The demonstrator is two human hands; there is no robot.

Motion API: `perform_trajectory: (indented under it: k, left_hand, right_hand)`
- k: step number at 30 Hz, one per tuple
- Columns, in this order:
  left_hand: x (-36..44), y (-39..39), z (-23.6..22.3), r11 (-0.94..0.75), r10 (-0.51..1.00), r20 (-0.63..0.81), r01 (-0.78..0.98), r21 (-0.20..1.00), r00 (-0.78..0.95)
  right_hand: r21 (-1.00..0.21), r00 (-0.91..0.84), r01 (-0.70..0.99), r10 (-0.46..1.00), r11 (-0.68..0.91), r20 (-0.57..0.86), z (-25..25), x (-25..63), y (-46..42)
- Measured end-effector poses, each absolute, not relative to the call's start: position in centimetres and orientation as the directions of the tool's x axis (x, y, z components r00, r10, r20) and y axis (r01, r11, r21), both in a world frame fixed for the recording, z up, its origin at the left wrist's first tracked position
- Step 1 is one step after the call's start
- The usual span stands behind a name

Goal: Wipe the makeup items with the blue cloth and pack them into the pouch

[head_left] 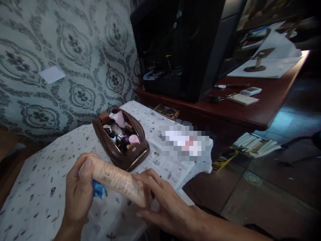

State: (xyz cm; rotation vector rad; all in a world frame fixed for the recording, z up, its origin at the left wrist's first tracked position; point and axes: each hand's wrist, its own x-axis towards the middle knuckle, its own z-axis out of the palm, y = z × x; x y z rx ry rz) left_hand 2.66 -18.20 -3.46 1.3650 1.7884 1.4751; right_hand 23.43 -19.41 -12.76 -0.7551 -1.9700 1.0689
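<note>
A beige squeeze tube (116,179) with fine printed text lies slantwise between my hands, above the table. My left hand (81,187) is closed around its upper left end, the thumb pressed on the printed side. Below that thumb hangs a crumpled blue cloth (98,189), partly hidden behind the tube and apparently in the same hand. My right hand (163,201) is at the tube's lower right end, fingers over the top and thumb beneath. Just beyond the tube stands an unzipped brown toiletry bag (107,145) holding several cosmetics, including a pink tube (119,117) and a pink round lid (134,139).
A white patterned cloth (37,187) covers the table. A blurred-out white and red item (183,142) lies to the right. Behind are a small box (167,112) and a dark red desk (250,113) bearing a large black screen (175,50). Books (255,144) sit low at right.
</note>
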Motion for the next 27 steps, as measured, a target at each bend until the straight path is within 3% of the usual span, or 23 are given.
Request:
perform_trajectory:
  k: [5,8,15,17,20,23,27]
  left_hand:
    - [1.1,-17.7,-4.5,-0.144,0.903,0.314,0.483,0.864,-0.294]
    - [0.8,-17.5,-4.9,-0.172,0.914,0.326,0.499,0.85,-0.241]
    - [0.8,-16.9,-4.7,-0.277,0.882,0.447,0.603,0.748,-0.15]
    - [0.7,-16.7,-4.6,-0.313,0.878,0.465,0.597,0.738,-0.115]
    - [0.4,-16.2,-4.7,-0.359,0.866,0.492,0.582,0.73,-0.083]
    - [0.0,-15.8,-5.0,-0.403,0.844,0.529,0.542,0.737,-0.092]
    - [-0.7,-15.6,-5.7,-0.433,0.84,0.532,0.462,0.774,-0.106]
  right_hand:
    - [-0.714,-0.468,0.2,0.705,0.671,0.532,-14.1,23.0,-19.6]
    - [-0.695,-0.441,0.158,0.68,0.701,0.586,-13.9,23.1,-19.2]
    - [-0.853,-0.521,0.077,0.75,0.517,0.408,-13.8,24.0,-19.5]
    - [-0.92,-0.513,0.062,0.803,0.386,0.303,-14.0,24.2,-19.7]
    - [-0.991,-0.642,-0.129,0.759,0.029,0.106,-13.7,24.0,-19.5]
    - [-0.891,-0.793,-0.315,0.607,-0.326,0.057,-13.0,23.1,-19.0]
    - [-0.662,-0.857,-0.421,0.512,-0.62,0.065,-13.2,21.8,-19.0]
